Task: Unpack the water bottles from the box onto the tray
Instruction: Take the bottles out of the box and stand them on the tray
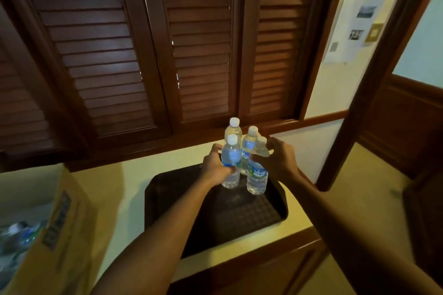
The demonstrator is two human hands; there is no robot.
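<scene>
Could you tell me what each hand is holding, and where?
Left hand: front-left bottle, around its label. Right hand: front-right bottle, at its upper body.

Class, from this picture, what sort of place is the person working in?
Probably a hotel or guesthouse service corner: dark louvred wooden shutters, a serving tray of water bottles, and notices on the wall.

We are making out very little lettering. On the blue-and-green label of the clear plastic water bottle (257, 176) just beside the right hand (282, 159), white script is showing what looks like "oi", the rest curving out of sight. The same script is peeking from the label of the clear bottle behind it (247, 151), unreadable. Well to the left of the left hand (214, 165), the dark printed panel on the brown cardboard box (57, 220) is blurring beyond reading, as are the white paper sheets on the wall (352, 29).
</scene>
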